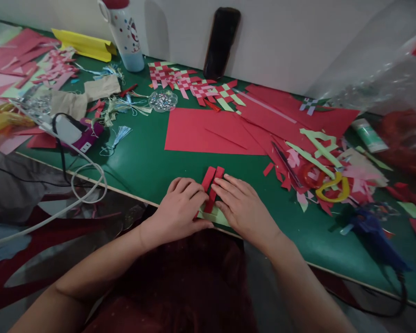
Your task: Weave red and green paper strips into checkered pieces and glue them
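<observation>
Both my hands rest at the front edge of the green mat (142, 157). My left hand (180, 206) lies curled with its fingertips pressing the red paper strips (212, 182). My right hand (241, 206) lies flat, fingers stretched over the same strips. Two red strips stick out beyond my fingers, side by side. Under them lies a pale green strip (211, 216), mostly hidden by my hands.
A big red paper sheet (208, 132) lies just beyond my hands. Woven red-and-pink paper pieces (190, 85) sit further back by a bottle (126, 34) and a dark phone (222, 41). Scissors (327, 182) and scraps lie right; a blue glue gun (374, 233) sits near the front edge; cables lie left.
</observation>
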### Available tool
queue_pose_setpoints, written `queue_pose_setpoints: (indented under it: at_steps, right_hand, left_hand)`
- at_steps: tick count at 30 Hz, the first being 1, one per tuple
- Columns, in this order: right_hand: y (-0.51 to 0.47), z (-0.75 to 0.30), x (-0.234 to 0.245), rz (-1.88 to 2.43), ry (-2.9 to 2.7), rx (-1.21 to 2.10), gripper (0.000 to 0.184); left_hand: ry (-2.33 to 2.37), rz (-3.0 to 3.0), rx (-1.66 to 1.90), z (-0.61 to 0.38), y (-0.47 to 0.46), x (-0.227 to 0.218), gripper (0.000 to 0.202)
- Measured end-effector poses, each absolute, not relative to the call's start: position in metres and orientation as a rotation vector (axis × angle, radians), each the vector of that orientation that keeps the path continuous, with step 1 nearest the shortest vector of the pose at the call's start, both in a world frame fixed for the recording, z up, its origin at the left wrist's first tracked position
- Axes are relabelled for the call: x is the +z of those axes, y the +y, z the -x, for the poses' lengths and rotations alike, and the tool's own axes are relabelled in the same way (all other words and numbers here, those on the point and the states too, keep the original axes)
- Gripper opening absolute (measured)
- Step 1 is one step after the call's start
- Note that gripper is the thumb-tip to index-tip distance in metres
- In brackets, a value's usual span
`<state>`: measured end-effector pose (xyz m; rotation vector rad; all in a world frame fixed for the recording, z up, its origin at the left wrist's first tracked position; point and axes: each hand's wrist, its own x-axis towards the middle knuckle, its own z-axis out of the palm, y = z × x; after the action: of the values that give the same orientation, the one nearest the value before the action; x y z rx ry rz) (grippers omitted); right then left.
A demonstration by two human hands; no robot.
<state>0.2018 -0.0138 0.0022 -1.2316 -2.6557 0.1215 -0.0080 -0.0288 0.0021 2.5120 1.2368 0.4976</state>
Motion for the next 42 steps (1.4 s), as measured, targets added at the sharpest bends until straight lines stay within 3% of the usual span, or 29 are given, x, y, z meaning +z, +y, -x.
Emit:
queue_pose_setpoints:
  at_steps: [5, 13, 24, 30, 37, 42]
  right_hand:
    - [-0.024, -0.211, 0.006, 1.252, -2.551, 0.107, 0.036]
    - [-0.066, -0.212, 0.007, 1.244, -2.483, 0.121, 0.026]
    - [-0.071, -0.216, 0.002, 1.187, -2.467, 0.177, 0.023]
    - [-0.071, -0.217, 0.002, 1.205, -2.407, 0.138, 0.021]
    - [-0.072, -0.217, 0.002, 1.205, -2.397, 0.175, 0.017]
    - [-0.069, -0.217, 0.006, 1.206, -2.395, 0.185, 0.017]
  left_hand:
    - [1.166, -2.49, 0.555, 0.016, -0.027, 0.004, 0.058]
    - [0.999, -2.607, 0.422, 0.025, -0.018, 0.007, 0.039]
    - [1.056, -2.553, 0.515, 0.024, -0.019, 0.003, 0.052]
    - [0.988, -2.599, 0.718, 0.042, -0.039, 0.002, 0.02]
    - [0.932, -2.725, 0.696, 0.046, -0.055, -0.015, 0.031]
    - [0.926, -2.717, 0.833, 0.042, -0.052, -0.018, 0.022]
